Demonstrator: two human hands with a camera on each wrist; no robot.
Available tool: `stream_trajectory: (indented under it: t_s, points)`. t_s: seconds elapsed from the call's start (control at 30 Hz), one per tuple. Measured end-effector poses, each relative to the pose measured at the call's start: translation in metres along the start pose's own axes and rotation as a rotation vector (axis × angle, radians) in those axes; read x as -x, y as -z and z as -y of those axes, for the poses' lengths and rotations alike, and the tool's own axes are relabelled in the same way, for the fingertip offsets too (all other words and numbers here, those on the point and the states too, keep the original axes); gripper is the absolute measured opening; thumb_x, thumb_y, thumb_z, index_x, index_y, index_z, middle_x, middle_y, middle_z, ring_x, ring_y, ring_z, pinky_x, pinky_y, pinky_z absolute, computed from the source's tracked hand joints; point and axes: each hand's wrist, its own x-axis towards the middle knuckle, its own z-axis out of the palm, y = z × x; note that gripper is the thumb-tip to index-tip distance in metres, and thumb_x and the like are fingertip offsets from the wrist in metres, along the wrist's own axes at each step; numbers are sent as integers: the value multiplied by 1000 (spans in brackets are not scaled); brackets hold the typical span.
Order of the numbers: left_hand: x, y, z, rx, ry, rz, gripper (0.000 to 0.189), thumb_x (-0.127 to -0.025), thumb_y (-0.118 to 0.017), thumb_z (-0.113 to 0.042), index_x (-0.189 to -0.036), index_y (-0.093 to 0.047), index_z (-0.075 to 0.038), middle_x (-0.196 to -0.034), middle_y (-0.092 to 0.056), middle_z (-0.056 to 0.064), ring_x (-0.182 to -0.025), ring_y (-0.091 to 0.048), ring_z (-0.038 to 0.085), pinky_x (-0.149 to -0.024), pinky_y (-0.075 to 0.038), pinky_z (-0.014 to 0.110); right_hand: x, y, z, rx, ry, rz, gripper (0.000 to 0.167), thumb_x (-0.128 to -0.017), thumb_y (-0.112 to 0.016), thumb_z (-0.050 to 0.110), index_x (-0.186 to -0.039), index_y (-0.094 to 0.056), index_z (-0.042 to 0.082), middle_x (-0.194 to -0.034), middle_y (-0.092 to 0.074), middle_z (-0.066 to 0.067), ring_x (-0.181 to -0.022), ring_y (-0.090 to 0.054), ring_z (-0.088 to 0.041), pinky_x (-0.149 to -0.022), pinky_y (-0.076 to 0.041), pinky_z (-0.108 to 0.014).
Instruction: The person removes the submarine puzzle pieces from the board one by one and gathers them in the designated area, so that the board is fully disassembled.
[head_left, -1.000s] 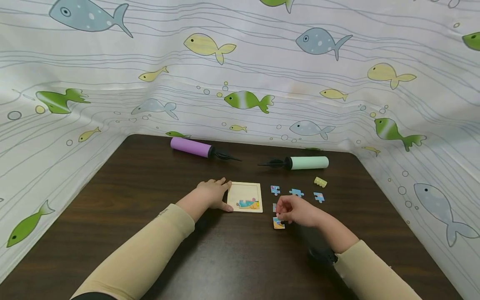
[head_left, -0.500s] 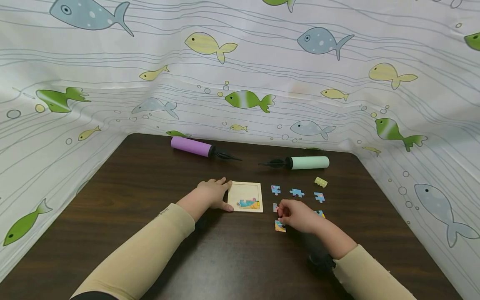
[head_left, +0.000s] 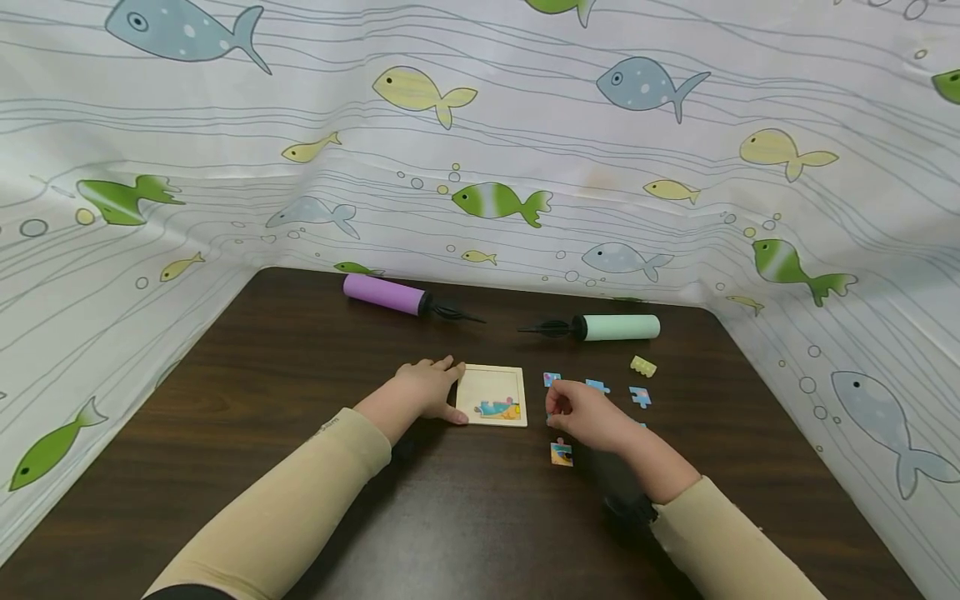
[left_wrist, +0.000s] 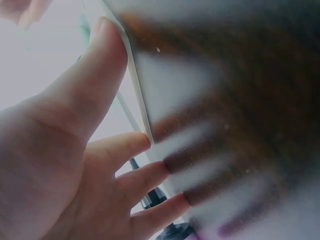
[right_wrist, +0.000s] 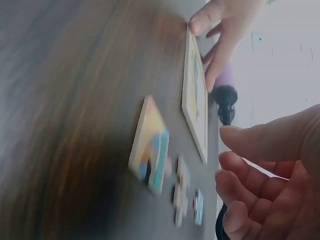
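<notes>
In the head view my left hand (head_left: 427,388) lies against the left side of a square wooden puzzle tray (head_left: 487,379). Its thumb and index finger touch the tray's edge in the left wrist view, fingers spread. Some joined, colourful puzzle pieces (head_left: 498,409) sit along the tray's bottom right. My right hand (head_left: 588,412) hovers over loose puzzle pieces right of the tray, with no piece visible between its thumb and fingertips in the right wrist view. Just in front of it lies a yellow-and-blue puzzle piece (head_left: 561,454). Another piece is mostly hidden beneath its fingers.
More blue puzzle pieces (head_left: 640,397) lie beyond the right hand, some partly covered by it. Behind are a purple hand pump (head_left: 384,294) and a mint-green one (head_left: 621,327). A small yellow toy brick (head_left: 642,366) lies at right. A fish-patterned curtain surrounds the dark table (head_left: 300,350).
My right hand has shifted slightly away from the nearest piece, towards the pieces farther back, uncovering that piece's knob. The left hand and tray stay in place.
</notes>
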Motion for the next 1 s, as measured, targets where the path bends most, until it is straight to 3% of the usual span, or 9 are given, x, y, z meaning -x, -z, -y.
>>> stream_trajectory:
  t_s: [0.53,0.7,1.0]
  points:
    - [2,2,-1,5,-2,4,100,-81,-67,-66,-158,-26,-17,-162,-20,10,-144,-26,36,-109,-28,59,-55,-32,26,11,-65,45,16,-86,-78,8,-94,-64,11,-74,-55,-2,-61,-47,-17,-56,-40,-31]
    - [3,2,-1,11,-1,-2,100,-81,-68,-65,-158,-27,-17,-162,-21,10,-144,-27,36,-109,-28,59,-62,-35,29,17,-92,66,23,-84,-81,12,-97,-62,10,-76,-55,-3,-62,-48,-17,-57,-41,-31]
    - [2,2,-1,9,5,-4,100,-81,-68,-65,-158,-27,-17,-162,-21,10,-144,-26,36,-109,-28,59,-68,-35,29,-7,-88,85,20,-83,-81,9,-87,-61,9,-75,-55,-2,-65,-49,-16,-59,-41,-29]
